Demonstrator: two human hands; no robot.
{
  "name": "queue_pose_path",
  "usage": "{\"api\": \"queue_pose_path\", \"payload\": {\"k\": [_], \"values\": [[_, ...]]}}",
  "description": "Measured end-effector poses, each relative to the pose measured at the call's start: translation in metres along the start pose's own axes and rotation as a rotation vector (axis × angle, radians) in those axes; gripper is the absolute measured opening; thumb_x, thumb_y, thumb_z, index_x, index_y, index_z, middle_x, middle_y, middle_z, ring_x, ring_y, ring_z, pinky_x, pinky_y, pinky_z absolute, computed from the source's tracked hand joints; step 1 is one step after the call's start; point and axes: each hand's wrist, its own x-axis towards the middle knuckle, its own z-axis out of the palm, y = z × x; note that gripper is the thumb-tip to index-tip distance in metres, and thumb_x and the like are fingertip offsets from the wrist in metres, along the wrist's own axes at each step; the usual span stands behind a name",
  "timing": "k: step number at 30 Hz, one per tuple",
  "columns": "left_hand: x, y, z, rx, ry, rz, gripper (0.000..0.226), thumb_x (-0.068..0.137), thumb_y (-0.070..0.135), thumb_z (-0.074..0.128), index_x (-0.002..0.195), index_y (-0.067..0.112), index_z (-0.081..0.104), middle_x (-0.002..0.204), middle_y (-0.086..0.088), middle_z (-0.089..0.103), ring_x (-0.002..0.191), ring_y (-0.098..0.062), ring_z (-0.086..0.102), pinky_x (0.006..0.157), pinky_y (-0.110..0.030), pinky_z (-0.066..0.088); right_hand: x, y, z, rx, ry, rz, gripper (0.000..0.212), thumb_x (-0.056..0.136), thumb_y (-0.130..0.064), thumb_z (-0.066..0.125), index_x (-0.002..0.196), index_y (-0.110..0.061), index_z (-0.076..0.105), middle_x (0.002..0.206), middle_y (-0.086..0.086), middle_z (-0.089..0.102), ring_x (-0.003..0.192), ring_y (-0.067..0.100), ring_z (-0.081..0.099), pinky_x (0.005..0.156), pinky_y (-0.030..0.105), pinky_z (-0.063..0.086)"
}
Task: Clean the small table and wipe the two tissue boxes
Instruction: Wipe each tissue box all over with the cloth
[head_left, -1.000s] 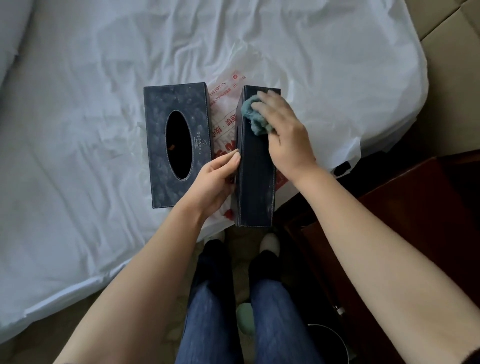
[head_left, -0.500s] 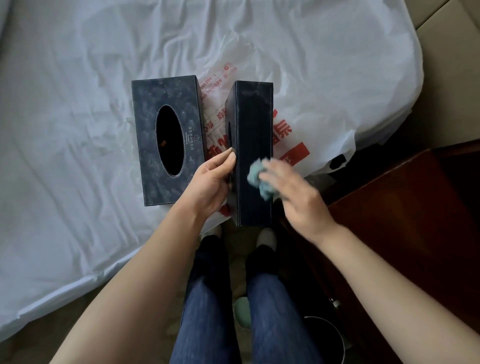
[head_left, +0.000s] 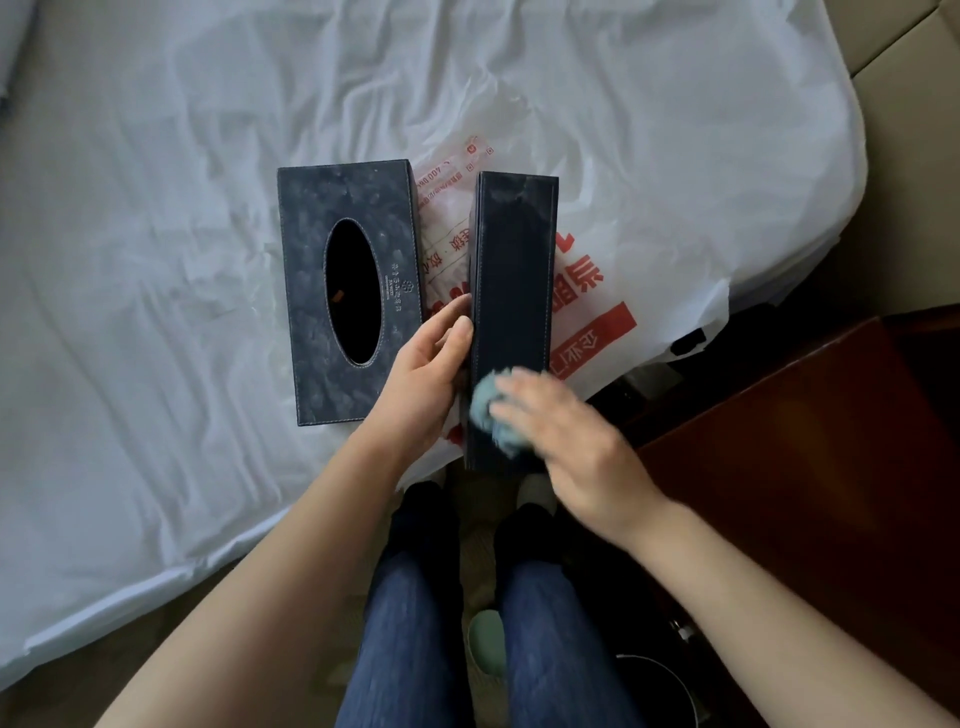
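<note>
Two dark blue tissue boxes lie on a white sheet. The left tissue box (head_left: 343, 291) lies flat, its oval opening facing up. The right tissue box (head_left: 511, 291) stands on its long side with a narrow face up. My left hand (head_left: 423, 371) presses flat against the left flank of the right box near its close end. My right hand (head_left: 561, 441), blurred by motion, holds a crumpled teal cloth (head_left: 491, 413) against the near end of that box's upper face.
A white plastic bag with red print (head_left: 597, 291) lies under the right box. The sheet's edge (head_left: 156, 597) runs close to my legs. A dark red wooden table (head_left: 810, 467) stands at the right, with a dark round bin (head_left: 649, 691) beside my right leg.
My right hand has drawn the cloth down the upper face of the right box, from its far end to its near end. My left hand has stayed on the box's side.
</note>
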Motion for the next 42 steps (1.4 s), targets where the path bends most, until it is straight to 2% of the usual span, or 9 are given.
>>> {"api": "queue_pose_path", "payload": {"k": [7,12,18,23,29,34,37,40,42], "values": [[0.008,0.008,-0.013,0.193,-0.075,0.049,0.045,0.101,0.023,0.039,0.146,0.019,0.033,0.132,0.005,0.057,0.119,-0.006,0.056,0.106,-0.031,0.041,0.136,0.034,-0.033,-0.057,0.235,0.221,0.057,0.072,0.015,0.037,0.121,-0.002,0.059,0.134,0.014,0.052,0.127,0.025,0.046,0.107,0.011,0.027],[0.005,0.006,-0.020,0.321,-0.127,0.067,0.048,0.100,0.030,0.042,0.146,0.023,0.032,0.142,0.007,0.049,0.129,-0.005,0.045,0.111,-0.034,0.035,0.079,-0.001,-0.004,-0.046,0.187,0.173,0.049,0.078,0.009,0.035,0.121,0.002,0.058,0.134,0.017,0.051,0.130,0.027,0.042,0.114,0.039,0.029],[0.008,0.012,-0.015,0.467,-0.133,0.138,0.049,0.101,0.030,0.038,0.148,0.022,0.028,0.150,0.010,0.035,0.138,0.000,0.029,0.117,-0.031,0.023,0.093,0.003,-0.007,-0.074,0.165,0.219,0.051,0.079,0.006,0.033,0.124,0.001,0.056,0.136,0.017,0.050,0.131,0.029,0.042,0.113,0.037,0.029],[0.011,0.012,-0.020,0.429,-0.112,0.135,0.048,0.101,0.028,0.038,0.148,0.020,0.028,0.148,0.010,0.038,0.135,0.000,0.034,0.116,-0.032,0.027,0.175,0.026,-0.029,-0.104,0.225,0.297,0.055,0.078,0.010,0.036,0.127,-0.006,0.055,0.139,0.012,0.048,0.130,0.023,0.043,0.101,0.001,0.017],[0.008,0.011,-0.018,0.482,-0.155,0.184,0.047,0.101,0.025,0.040,0.147,0.019,0.031,0.148,0.007,0.040,0.135,0.001,0.034,0.115,-0.027,0.027,0.091,-0.011,0.002,-0.081,0.170,0.243,0.049,0.082,0.001,0.033,0.126,-0.001,0.055,0.139,0.014,0.048,0.132,0.025,0.040,0.114,0.033,0.028],[0.014,0.011,-0.024,0.441,-0.148,0.129,0.051,0.100,0.031,0.043,0.148,0.022,0.029,0.146,0.006,0.043,0.134,-0.003,0.038,0.115,-0.034,0.029,0.144,0.016,-0.023,-0.086,0.202,0.291,0.051,0.080,0.009,0.039,0.127,-0.005,0.055,0.140,0.012,0.047,0.131,0.025,0.042,0.111,0.027,0.029],[0.017,0.013,-0.018,0.333,-0.111,0.032,0.051,0.095,0.037,0.052,0.142,0.025,0.038,0.122,0.001,0.063,0.114,-0.009,0.059,0.098,-0.030,0.046,0.159,0.029,-0.035,0.013,0.332,0.372,0.047,0.086,0.009,0.043,0.129,-0.006,0.053,0.140,0.011,0.047,0.130,0.020,0.042,0.106,0.009,0.024],[0.025,0.029,0.000,0.132,-0.004,-0.197,0.036,0.094,0.041,0.051,0.103,0.009,0.063,0.077,0.000,0.068,0.075,-0.014,0.065,0.067,-0.024,0.053,0.135,0.030,-0.037,0.188,0.534,0.509,0.040,0.090,0.003,0.048,0.128,-0.009,0.054,0.135,0.006,0.052,0.126,0.016,0.047,0.107,0.018,0.034],[0.040,0.047,0.014,-0.076,0.042,-0.389,0.051,0.092,0.052,0.045,0.083,0.004,0.061,0.067,-0.004,0.063,0.065,-0.016,0.060,0.063,-0.026,0.052,0.125,0.032,-0.040,0.360,0.659,0.638,0.037,0.093,-0.003,0.049,0.129,-0.015,0.053,0.130,-0.001,0.054,0.121,0.009,0.050,0.102,0.018,0.039]]}}
